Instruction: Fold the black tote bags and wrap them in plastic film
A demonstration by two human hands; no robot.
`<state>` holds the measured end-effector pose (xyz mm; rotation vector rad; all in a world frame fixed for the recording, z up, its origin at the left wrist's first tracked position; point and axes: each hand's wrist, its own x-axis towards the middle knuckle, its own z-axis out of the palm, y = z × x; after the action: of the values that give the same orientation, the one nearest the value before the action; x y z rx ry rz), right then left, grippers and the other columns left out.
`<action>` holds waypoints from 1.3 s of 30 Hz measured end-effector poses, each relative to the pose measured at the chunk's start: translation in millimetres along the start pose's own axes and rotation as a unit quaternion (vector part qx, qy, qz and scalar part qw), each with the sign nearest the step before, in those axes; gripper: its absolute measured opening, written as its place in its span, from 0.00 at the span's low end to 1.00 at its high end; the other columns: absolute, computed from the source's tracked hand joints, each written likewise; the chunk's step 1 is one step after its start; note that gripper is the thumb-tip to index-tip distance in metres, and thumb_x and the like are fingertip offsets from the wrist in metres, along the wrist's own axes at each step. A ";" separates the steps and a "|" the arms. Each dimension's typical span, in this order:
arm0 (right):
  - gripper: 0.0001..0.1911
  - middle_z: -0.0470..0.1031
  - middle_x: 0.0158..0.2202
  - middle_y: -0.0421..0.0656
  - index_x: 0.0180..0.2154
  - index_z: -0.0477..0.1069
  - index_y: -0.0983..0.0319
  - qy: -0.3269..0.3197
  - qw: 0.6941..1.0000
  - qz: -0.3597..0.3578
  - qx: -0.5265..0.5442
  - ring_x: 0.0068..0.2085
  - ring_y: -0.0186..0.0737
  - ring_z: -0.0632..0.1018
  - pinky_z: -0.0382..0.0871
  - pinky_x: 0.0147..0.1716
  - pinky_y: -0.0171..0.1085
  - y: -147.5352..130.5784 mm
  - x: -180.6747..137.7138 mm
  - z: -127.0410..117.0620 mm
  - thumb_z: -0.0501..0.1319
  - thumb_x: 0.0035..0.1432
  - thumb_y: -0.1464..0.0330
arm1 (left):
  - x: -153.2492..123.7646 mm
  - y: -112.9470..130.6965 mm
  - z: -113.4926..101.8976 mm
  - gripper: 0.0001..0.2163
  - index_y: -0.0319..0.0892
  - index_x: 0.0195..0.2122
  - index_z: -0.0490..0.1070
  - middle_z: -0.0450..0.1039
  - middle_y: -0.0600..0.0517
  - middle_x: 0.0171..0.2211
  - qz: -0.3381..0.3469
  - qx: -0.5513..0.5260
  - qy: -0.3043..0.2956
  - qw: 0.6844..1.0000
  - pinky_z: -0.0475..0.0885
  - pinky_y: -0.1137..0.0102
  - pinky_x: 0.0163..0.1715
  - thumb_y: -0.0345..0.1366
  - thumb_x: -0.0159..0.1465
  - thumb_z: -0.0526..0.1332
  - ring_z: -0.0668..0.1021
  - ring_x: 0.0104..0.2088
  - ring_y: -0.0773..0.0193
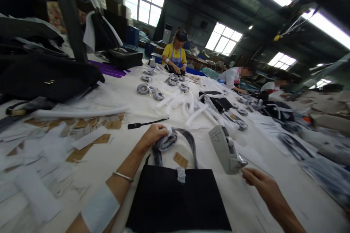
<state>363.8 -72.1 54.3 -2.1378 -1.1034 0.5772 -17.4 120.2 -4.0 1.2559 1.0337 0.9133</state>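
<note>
A black handbag point(177, 200) lies in front of me, its plastic-wrapped handle point(193, 143) standing up in an arch. White wrapping covers the clasp point(181, 174) at its top edge. My left hand point(156, 134) is closed on a coiled strap point(167, 141) in clear wrap, held over the left side of the handle. A brown hang tag point(181, 160) lies inside the handle's arch. To the right is a grey tape dispenser point(224, 149) with marker writing. My right hand point(254, 177) pinches at its cutting end; the tape between the fingertips hardly shows.
Paper pieces and brown tags point(79, 153) spread over the left of the table. A black tab strap point(144, 123) lies beyond my left hand. Further off are coiled straps point(143, 88), white foam tubes point(202, 114) and black bags point(218, 102). A person in yellow point(175, 56) works opposite.
</note>
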 end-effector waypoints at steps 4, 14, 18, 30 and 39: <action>0.22 0.78 0.31 0.44 0.36 0.77 0.62 -0.093 0.983 -0.099 0.121 0.34 0.45 0.77 0.72 0.37 0.40 -85.4 -24.2 51.1 0.67 0.46 0.53 | -3.7 3.6 2.6 0.11 0.36 0.29 0.73 0.70 0.55 0.21 0.008 -0.004 -0.003 1.000 0.62 0.74 0.22 0.39 0.48 0.63 0.70 0.21 0.68; 0.25 0.73 0.22 0.34 0.46 0.64 0.60 -0.233 0.902 -0.193 0.307 0.26 0.36 0.74 0.68 0.31 0.36 -191.1 -19.0 185.0 0.68 0.48 0.63 | -1.4 0.3 4.0 0.13 0.36 0.31 0.73 0.70 0.55 0.23 0.027 -0.002 -0.002 1.000 0.64 0.74 0.25 0.40 0.49 0.64 0.70 0.23 0.68; 0.20 0.74 0.22 0.35 0.42 0.64 0.60 -0.195 0.927 -0.181 0.265 0.26 0.38 0.75 0.67 0.29 0.36 -179.0 -5.6 202.9 0.67 0.48 0.63 | 0.1 -0.6 5.1 0.15 0.36 0.33 0.74 0.72 0.54 0.25 0.033 0.005 -0.004 0.999 0.65 0.73 0.26 0.43 0.49 0.66 0.72 0.25 0.67; 0.19 0.73 0.18 0.35 0.35 0.63 0.60 -0.194 0.937 -0.114 0.269 0.19 0.35 0.72 0.63 0.21 0.33 -169.7 10.1 214.5 0.69 0.42 0.64 | 3.3 -7.2 7.7 0.12 0.37 0.34 0.75 0.73 0.54 0.27 0.056 0.050 0.019 0.997 0.66 0.73 0.28 0.39 0.51 0.63 0.73 0.26 0.66; 0.29 0.75 0.21 0.38 0.49 0.62 0.63 -0.187 0.956 -0.094 0.206 0.22 0.39 0.76 0.69 0.19 0.34 -167.7 7.0 210.4 0.68 0.46 0.64 | 0.4 -4.5 7.9 0.11 0.37 0.33 0.75 0.73 0.53 0.26 0.046 0.060 0.017 0.997 0.66 0.73 0.29 0.37 0.50 0.62 0.73 0.27 0.65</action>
<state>142.7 79.4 29.8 -1.5823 -1.2403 1.0482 -9.9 117.8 -8.4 1.4021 1.0784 0.9578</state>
